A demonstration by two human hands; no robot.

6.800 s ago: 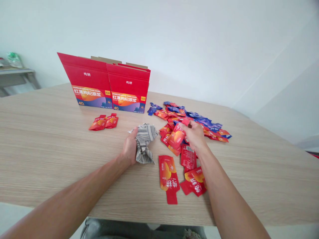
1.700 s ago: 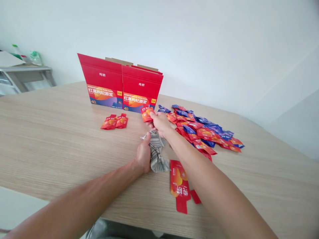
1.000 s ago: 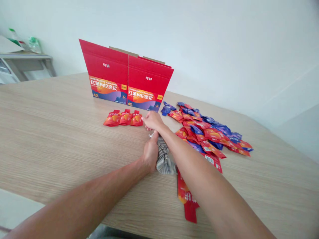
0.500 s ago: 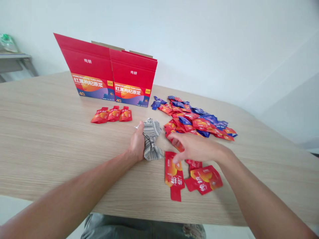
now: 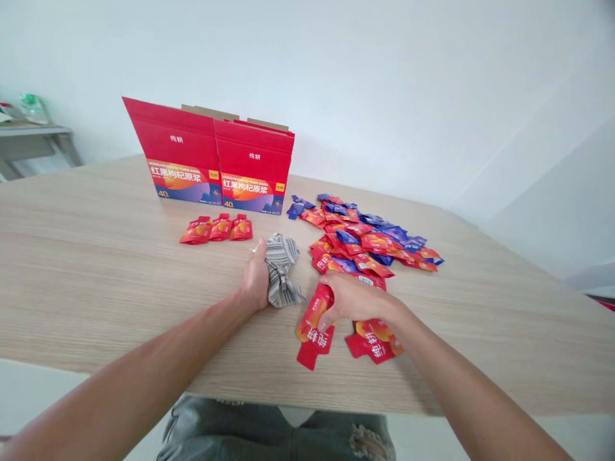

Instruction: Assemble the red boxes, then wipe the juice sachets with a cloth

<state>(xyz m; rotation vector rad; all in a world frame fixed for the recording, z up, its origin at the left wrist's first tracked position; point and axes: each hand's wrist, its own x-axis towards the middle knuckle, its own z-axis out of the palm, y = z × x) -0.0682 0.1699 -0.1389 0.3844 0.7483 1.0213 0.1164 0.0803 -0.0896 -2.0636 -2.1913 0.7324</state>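
My left hand [image 5: 254, 280] is closed around a crumpled striped grey cloth [image 5: 280, 266] resting on the wooden table [image 5: 96, 269]. My right hand [image 5: 353, 299] grips a red pouch [image 5: 314, 325] by its upper end and lifts that end off the table near the front edge. A second red pouch [image 5: 372, 340] lies flat just right of it, partly under my wrist. Three red pouches [image 5: 217, 229] lie side by side in a row in front of the boxes.
Two open red cartons [image 5: 216, 163] stand at the back of the table. A heap of several red and blue pouches [image 5: 369, 240] spreads to the right of the cloth. A grey shelf [image 5: 33, 137] stands at far left by the white wall.
My right hand set a third pouch into the row by the cartons, swung back to the near edge and closed on a red pouch. The left hand stayed on the cloth.
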